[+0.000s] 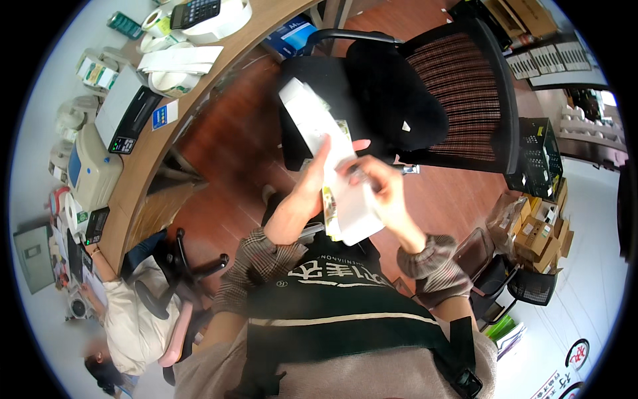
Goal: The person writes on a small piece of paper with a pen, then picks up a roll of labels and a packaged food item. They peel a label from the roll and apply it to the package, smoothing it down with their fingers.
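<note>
In front of my apron, my left hand (307, 189) grips a long white strip (311, 120), its thumb lying along the face. Green and yellow printed pieces (331, 207) show along the strip's left edge, perhaps from layers beneath. A broader white end (357, 213) hangs down toward my waist. Over that lower part my right hand (384, 193) is bent, fingers curled together at the white surface. Motion blurs those fingertips, and a small dark spot shows at them that I cannot make out.
Beyond my hands stands a black mesh-backed chair (458, 93). A wooden desk (199, 100) curves along the left with label rolls (174, 80), a calculator (195, 12) and a label printer (93, 166). Another person (143, 312) sits lower left. Cardboard boxes (533, 236) and a black crate (537, 156) stand right.
</note>
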